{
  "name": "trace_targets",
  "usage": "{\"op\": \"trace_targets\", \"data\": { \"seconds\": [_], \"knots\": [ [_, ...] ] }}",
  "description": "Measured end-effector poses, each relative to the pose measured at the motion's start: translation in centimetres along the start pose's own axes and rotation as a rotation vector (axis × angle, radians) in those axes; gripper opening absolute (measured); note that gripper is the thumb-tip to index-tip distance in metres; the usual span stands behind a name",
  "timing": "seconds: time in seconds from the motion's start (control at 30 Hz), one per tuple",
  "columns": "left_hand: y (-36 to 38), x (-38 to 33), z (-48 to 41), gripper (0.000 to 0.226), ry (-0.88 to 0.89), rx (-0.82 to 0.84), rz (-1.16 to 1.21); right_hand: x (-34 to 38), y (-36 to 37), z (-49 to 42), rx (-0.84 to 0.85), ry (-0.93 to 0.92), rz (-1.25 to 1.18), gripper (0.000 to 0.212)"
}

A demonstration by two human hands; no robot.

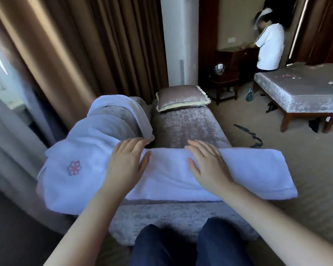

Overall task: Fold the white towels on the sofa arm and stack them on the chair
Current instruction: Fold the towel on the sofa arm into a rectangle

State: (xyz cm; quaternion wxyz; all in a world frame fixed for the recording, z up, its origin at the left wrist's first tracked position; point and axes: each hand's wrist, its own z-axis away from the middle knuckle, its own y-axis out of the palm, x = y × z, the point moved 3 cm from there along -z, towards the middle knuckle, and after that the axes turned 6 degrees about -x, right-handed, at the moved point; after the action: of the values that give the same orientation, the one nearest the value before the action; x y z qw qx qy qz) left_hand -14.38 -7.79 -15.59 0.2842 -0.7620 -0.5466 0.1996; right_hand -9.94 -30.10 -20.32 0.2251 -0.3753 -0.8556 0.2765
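A white towel (248,171), folded into a long band, lies across the near end of the grey velvet sofa (188,123); its right end hangs out past the sofa's side. My left hand (126,162) and my right hand (208,166) both rest flat on it, fingers straight, palms down, about a hand's width apart. To the left, a second white towel (73,150) with a pink embroidered flower is draped over the sofa arm. A third white towel (113,101) hangs over the arm's far part.
A velvet cushion (182,97) lies at the sofa's far end. A padded bench (304,93) stands at the right, a dark side table (224,79) behind. Another person in a white shirt (269,48) stands at the back. Brown curtains (85,45) hang on the left. Dark items litter the carpet.
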Motion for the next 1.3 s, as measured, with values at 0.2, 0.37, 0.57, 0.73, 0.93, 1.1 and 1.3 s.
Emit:
{"op": "trace_targets", "data": {
  "seconds": [0.2, 0.37, 0.57, 0.73, 0.93, 1.1, 1.3],
  "knots": [
    [-7.0, 10.3, 8.7, 0.038, -0.251, 0.010, -0.299, 12.0, 5.3, -2.5, -0.130, -0.387, -0.244, 0.025],
    [-9.6, 15.9, 15.3, 0.049, -0.392, 0.083, -0.380, 17.8, 8.6, -2.5, -0.009, -0.619, -0.293, 0.029],
    [-7.6, 17.9, 19.3, 0.072, -0.472, 0.236, -0.226, 20.4, 11.7, -2.8, 0.077, -0.670, -0.091, 0.032],
    [-7.3, 18.6, 19.2, 0.069, -0.465, 0.157, -0.167, 21.0, 13.1, -3.9, 0.003, -0.597, -0.089, 0.017],
    [-7.3, 19.9, 17.5, 0.040, -0.469, 0.027, -0.096, 21.9, 10.2, -9.6, -0.046, -0.220, -0.199, 0.033],
    [-8.0, 20.6, 15.9, 0.024, -0.493, -0.076, -0.006, 21.7, 12.2, -11.3, 0.295, -0.231, -0.055, 0.030],
    [-9.4, 21.0, 13.8, 0.028, -0.697, -0.255, 0.183, 23.2, 11.8, -8.4, 0.146, -0.762, -0.109, 0.054]
  ]
}}
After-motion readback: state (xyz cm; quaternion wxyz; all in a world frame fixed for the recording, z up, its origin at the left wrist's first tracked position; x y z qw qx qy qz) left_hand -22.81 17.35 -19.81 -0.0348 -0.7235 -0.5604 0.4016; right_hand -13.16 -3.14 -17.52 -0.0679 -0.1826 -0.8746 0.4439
